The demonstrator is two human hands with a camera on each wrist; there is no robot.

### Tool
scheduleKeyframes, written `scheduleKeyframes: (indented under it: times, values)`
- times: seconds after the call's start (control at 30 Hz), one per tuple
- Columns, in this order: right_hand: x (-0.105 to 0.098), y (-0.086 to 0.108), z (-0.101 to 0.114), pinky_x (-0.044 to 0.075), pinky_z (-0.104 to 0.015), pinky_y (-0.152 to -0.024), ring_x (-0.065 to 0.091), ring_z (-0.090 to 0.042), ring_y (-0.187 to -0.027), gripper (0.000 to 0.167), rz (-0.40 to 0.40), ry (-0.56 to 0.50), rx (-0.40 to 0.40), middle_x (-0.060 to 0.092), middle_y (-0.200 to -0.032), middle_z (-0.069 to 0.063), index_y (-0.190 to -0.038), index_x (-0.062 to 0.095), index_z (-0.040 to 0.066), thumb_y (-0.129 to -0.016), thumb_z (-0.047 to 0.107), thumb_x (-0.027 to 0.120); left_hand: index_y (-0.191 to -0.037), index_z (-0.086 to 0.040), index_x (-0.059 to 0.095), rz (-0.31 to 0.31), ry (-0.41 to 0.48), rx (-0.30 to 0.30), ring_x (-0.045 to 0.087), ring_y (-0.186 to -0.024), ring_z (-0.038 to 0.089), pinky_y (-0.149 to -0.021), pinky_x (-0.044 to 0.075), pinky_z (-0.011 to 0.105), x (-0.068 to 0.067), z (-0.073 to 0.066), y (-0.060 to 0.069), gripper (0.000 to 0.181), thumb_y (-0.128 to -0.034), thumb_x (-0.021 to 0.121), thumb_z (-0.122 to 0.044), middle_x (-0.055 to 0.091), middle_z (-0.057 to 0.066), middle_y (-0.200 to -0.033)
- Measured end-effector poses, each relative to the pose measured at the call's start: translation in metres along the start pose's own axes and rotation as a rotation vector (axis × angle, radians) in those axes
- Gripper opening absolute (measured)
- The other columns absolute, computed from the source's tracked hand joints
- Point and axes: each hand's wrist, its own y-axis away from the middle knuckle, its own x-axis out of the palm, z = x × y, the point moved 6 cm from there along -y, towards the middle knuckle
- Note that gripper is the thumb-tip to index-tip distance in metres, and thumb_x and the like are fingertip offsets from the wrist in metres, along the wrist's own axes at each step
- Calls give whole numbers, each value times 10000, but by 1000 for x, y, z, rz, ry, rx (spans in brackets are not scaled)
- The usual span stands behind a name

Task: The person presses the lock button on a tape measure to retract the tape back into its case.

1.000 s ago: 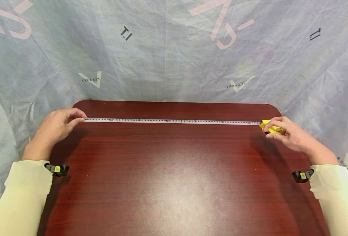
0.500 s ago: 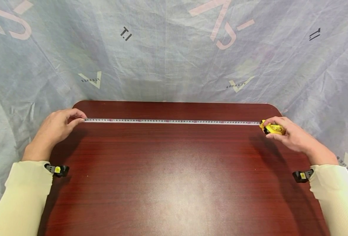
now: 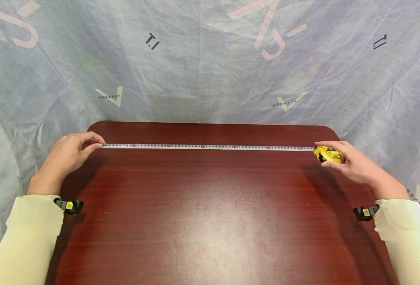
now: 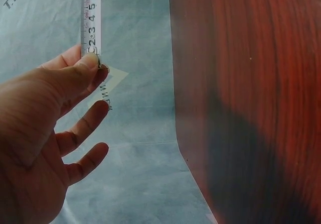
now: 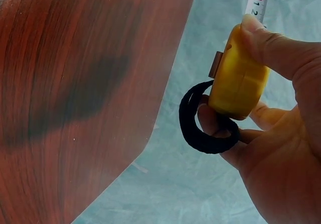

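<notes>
A yellow tape measure (image 3: 330, 154) is in my right hand (image 3: 359, 164), at the right in the head view. Its white blade (image 3: 202, 147) is drawn out straight across the far part of the table, above the surface. My left hand (image 3: 72, 150) pinches the free end of the blade between thumb and forefinger; its other fingers are spread apart in the left wrist view. In the right wrist view, my thumb (image 5: 253, 25) lies on the case near the blade's mouth. A black strap loop (image 5: 188, 118) hangs from the case, with a fingertip through or behind it.
The reddish-brown wooden table (image 3: 210, 206) has rounded far corners. Behind it hangs a grey printed fabric sheet (image 3: 195, 59), which also runs along both sides. A small black camera (image 3: 73, 206) sits on my left wrist, another camera (image 3: 363, 213) on my right.
The fingers of my right hand have lifted off the front of the tape measure, and one now stretches along its far edge. The blade and my left hand have stayed nearly still.
</notes>
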Motion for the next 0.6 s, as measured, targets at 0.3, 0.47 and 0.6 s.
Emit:
scheduleKeyframes:
  times: [0.3, 0.47, 0.6]
  values:
    - [0, 0, 0, 355, -156, -784, 432, -153, -1031, 637, 20, 8, 40, 556, -1248, -171, -1462, 579, 139, -879, 49, 821, -1053, -203, 734, 11, -4, -1, 523, -741, 256, -667, 371, 451, 1, 1, 1, 86, -975, 738, -167, 691, 27, -818]
    - [1, 0, 0, 353, -146, -787, 431, -139, -1022, 649, 18, -4, 47, 546, -1242, -163, -1472, 566, 135, -881, 47, 819, -1056, -208, 733, 18, -3, -9, 532, -755, 258, -671, 373, 451, 1, 2, 1, 85, -977, 737, -177, 697, 31, -839]
    - [2, 0, 0, 358, -190, -777, 430, -120, -999, 665, 4, 4, 2, 543, -1227, -167, -1466, 555, 97, -864, 25, 828, -1056, -207, 735, 18, -4, -10, 532, -759, 261, -675, 373, 453, 1, 2, 2, 88, -974, 741, -175, 689, 26, -824]
